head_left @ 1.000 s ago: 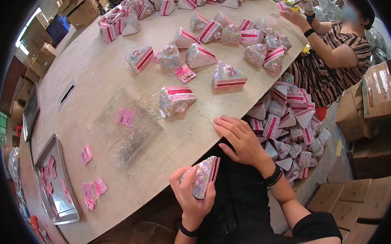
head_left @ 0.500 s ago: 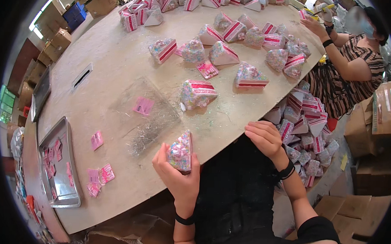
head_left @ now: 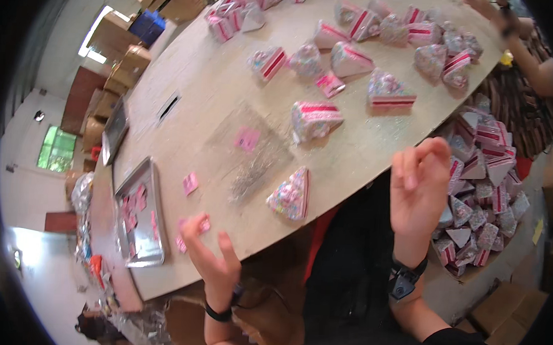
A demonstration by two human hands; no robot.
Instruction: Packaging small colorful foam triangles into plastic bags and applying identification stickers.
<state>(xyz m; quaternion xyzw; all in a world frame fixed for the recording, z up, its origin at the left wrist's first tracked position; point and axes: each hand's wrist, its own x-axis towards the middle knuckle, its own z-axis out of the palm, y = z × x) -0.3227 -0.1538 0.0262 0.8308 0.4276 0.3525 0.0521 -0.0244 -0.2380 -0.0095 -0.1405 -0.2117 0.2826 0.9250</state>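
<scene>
A wedge-shaped toy cake slice (head_left: 291, 195) is standing near the table's front edge, just below the middle of the frame. Its broad face, speckled with pastel sprinkles, is facing left, and a pink-red band is running down its right side. It is pointing upward with its tip tilting slightly right, resting on its base, clear of both hands. A crinkled clear plastic sheet (head_left: 253, 150) is lying flat just above and left of it, carrying a small pink label

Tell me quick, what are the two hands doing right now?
Left hand: open, empty, by the pink cards.
Right hand: open, empty, raised near the wedge-shaped packet.
</scene>
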